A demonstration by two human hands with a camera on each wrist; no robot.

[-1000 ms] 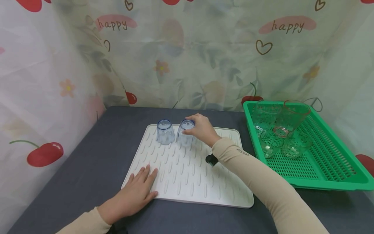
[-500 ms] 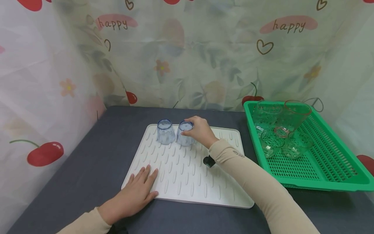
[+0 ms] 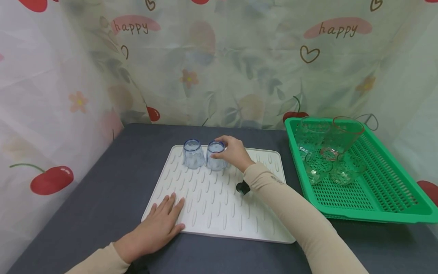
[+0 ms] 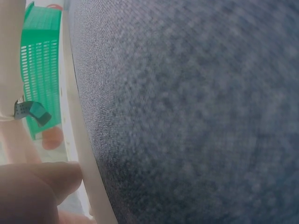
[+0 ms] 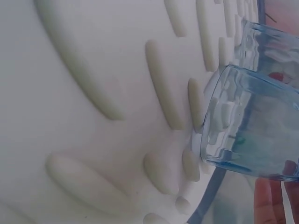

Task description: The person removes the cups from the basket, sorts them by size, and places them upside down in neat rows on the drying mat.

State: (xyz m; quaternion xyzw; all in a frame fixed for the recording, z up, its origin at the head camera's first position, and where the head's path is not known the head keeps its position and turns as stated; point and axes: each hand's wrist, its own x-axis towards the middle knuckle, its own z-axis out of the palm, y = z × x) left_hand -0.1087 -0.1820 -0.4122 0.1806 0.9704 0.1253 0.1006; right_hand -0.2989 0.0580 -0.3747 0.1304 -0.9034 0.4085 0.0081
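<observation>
Two blue-tinted drinking glasses stand near the back edge of a white ridged mat (image 3: 212, 205), narrower ends up. My right hand (image 3: 236, 152) holds the right-hand glass (image 3: 215, 161) near its top, thumb in front and fingers behind. In the right wrist view this glass (image 5: 261, 126) has its lower edge at the mat's ridges, and some fingertips (image 5: 266, 200) show beside its upper end. The other glass (image 3: 193, 155) stands close to its left. My left hand (image 3: 159, 224) rests flat with spread fingers on the mat's near left corner, its thumb along the front edge.
A green plastic basket (image 3: 373, 215) stands to the right of the mat, with several clear glasses (image 3: 316, 167) in its left part. The dark table (image 3: 113, 182) ends at a printed curtain (image 3: 226, 91) behind. My right forearm crosses over the mat's right side.
My right hand has brought its glass slightly to the left and down, nearer to the other glass; over the last half second it barely moves. The left hand stays in place.
</observation>
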